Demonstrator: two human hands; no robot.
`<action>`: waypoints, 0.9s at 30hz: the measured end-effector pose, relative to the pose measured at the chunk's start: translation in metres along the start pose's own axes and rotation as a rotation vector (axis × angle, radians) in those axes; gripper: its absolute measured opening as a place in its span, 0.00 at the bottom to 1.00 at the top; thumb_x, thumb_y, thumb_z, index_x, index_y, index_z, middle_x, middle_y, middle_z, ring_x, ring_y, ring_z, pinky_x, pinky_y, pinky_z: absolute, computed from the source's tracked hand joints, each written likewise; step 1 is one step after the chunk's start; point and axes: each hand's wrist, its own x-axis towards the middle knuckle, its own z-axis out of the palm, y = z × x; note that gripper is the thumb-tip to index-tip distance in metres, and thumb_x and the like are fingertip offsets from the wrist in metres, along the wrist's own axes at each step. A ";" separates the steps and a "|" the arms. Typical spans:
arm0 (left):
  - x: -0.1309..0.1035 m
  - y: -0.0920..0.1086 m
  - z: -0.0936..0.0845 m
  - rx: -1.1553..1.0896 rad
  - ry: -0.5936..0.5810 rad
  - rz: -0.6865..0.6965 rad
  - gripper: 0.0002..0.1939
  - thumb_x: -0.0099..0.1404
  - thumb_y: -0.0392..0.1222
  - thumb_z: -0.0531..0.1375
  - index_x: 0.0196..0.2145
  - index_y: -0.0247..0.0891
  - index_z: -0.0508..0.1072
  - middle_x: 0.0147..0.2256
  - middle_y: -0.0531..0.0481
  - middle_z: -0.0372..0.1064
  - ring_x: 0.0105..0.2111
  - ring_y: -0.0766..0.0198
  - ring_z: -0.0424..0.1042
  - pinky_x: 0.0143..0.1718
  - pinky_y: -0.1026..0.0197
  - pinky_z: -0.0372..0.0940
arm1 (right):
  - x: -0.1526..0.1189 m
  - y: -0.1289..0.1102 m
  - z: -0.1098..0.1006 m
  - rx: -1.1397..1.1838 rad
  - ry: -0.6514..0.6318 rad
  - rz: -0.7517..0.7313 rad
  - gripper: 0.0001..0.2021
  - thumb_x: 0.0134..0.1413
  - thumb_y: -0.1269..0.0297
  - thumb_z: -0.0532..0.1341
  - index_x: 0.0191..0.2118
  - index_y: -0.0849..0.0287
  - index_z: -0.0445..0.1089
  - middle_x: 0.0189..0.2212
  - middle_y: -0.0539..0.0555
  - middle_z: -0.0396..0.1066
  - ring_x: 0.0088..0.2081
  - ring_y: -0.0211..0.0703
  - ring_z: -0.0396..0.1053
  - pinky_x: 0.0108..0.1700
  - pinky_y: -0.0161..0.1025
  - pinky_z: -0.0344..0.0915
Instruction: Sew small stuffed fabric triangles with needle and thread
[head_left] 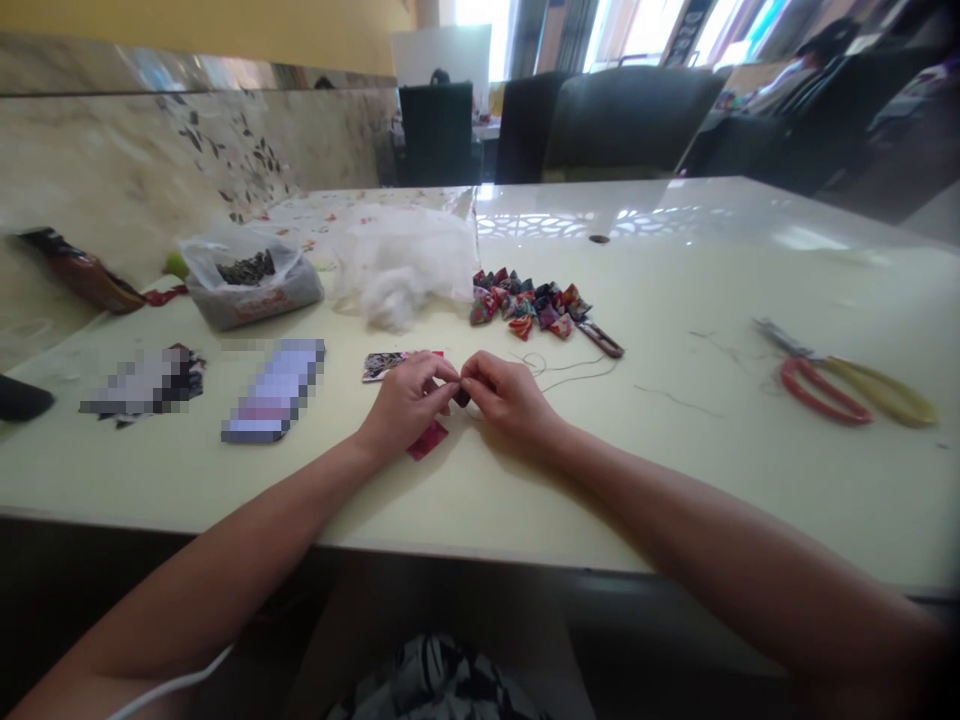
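Over the table's middle, my left hand [409, 400] and my right hand [502, 395] meet fingertip to fingertip. Both pinch a small dark piece of fabric [462, 397], mostly covered by the fingers. Dark thread [577, 378] lies on the tabletop beside my right hand. Under my left hand is a red fabric piece [427, 441], and a patterned piece [381, 366] lies just behind it. Beyond my right hand sits a pile of small stuffed fabric shapes [525, 300] in mixed prints, with thread snips [602, 340] at its right edge. A needle cannot be made out.
Scissors with red and yellow handles [832, 385] lie at the right. Leftward are a phone [277, 390], dark fabric scraps [187, 375], a plastic bag of dark dried bits [255, 290] and a clear bag of white stuffing [397, 270]. Chairs [630, 120] and people are beyond the table.
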 end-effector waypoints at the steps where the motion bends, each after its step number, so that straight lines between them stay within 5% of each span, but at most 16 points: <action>1: -0.002 0.000 0.001 -0.038 -0.018 -0.064 0.08 0.65 0.44 0.59 0.36 0.36 0.72 0.33 0.48 0.73 0.20 0.70 0.71 0.21 0.66 0.66 | 0.000 0.000 0.001 0.010 0.006 0.006 0.05 0.57 0.68 0.56 0.30 0.59 0.65 0.24 0.48 0.66 0.27 0.36 0.60 0.31 0.34 0.55; 6: -0.003 -0.003 0.005 -0.152 -0.035 -0.242 0.11 0.66 0.47 0.59 0.40 0.37 0.71 0.27 0.49 0.75 0.22 0.63 0.75 0.22 0.64 0.70 | 0.000 0.002 0.001 0.185 0.013 0.045 0.05 0.58 0.67 0.57 0.32 0.59 0.64 0.23 0.47 0.65 0.26 0.35 0.61 0.30 0.34 0.57; 10: 0.000 -0.005 0.002 -0.170 0.052 -0.193 0.10 0.64 0.47 0.61 0.36 0.36 0.71 0.27 0.48 0.76 0.28 0.62 0.78 0.32 0.61 0.73 | 0.005 0.008 -0.007 0.344 0.030 0.050 0.04 0.58 0.64 0.59 0.37 0.57 0.63 0.21 0.42 0.57 0.20 0.32 0.58 0.24 0.32 0.57; 15: 0.002 -0.006 0.000 -0.108 0.047 -0.144 0.08 0.65 0.44 0.60 0.34 0.36 0.71 0.28 0.49 0.75 0.28 0.63 0.77 0.32 0.62 0.71 | 0.009 0.010 -0.014 0.321 -0.071 0.061 0.05 0.56 0.64 0.60 0.32 0.60 0.66 0.24 0.46 0.64 0.21 0.32 0.62 0.23 0.32 0.59; 23: 0.004 -0.006 -0.002 0.198 0.038 0.065 0.05 0.65 0.38 0.58 0.32 0.37 0.72 0.27 0.51 0.72 0.27 0.65 0.73 0.34 0.61 0.68 | 0.006 0.012 -0.005 0.356 -0.110 0.220 0.10 0.50 0.63 0.64 0.38 0.58 0.66 0.20 0.42 0.63 0.18 0.31 0.59 0.19 0.30 0.54; 27: 0.001 -0.005 0.002 0.035 0.009 -0.123 0.07 0.66 0.43 0.59 0.34 0.37 0.71 0.25 0.52 0.71 0.20 0.67 0.70 0.23 0.64 0.66 | 0.006 0.009 -0.003 0.391 -0.076 0.248 0.08 0.49 0.64 0.63 0.28 0.58 0.63 0.19 0.43 0.63 0.17 0.30 0.59 0.18 0.30 0.54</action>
